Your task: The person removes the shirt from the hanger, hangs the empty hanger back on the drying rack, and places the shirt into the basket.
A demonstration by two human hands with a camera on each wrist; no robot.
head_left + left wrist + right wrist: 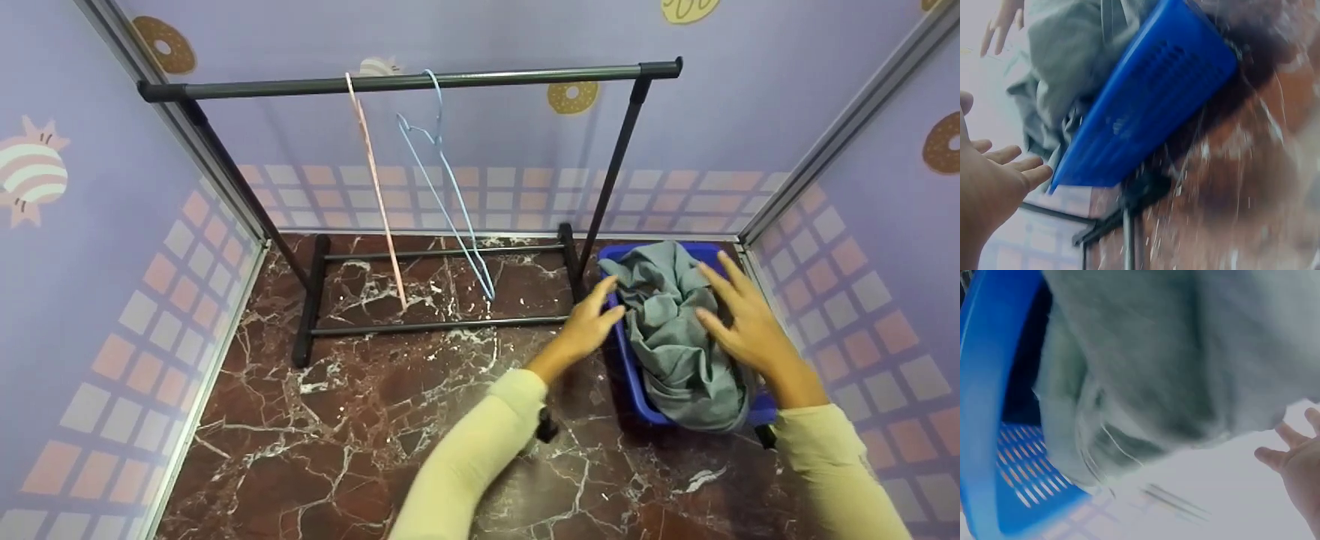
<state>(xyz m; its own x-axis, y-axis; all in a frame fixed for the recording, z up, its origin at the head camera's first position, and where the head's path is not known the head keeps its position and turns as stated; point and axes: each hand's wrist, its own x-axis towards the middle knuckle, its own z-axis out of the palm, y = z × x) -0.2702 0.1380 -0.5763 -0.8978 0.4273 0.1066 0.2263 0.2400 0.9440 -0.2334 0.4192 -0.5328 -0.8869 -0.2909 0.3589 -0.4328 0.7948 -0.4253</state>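
Observation:
A grey-green cloth garment (675, 337) lies bunched in a blue plastic basket (636, 382) with slotted sides, and spills over its near end. My left hand (583, 328) is at the basket's left rim, fingers spread and holding nothing. Over the basket's right side, my right hand (752, 334) reaches above the cloth, its fingers apart and empty. In the left wrist view the left palm (994, 185) faces the basket's outer wall. The right wrist view has the right hand (1303, 469) beside the cloth's edge.
A black clothes rack (517, 78) stands left of the basket, against the back wall. From its bar hang a pink hanger (380, 199) and a blue hanger (456, 196). Patterned walls (847, 300) close in the sides, with a dark red marbled floor (360, 420) below.

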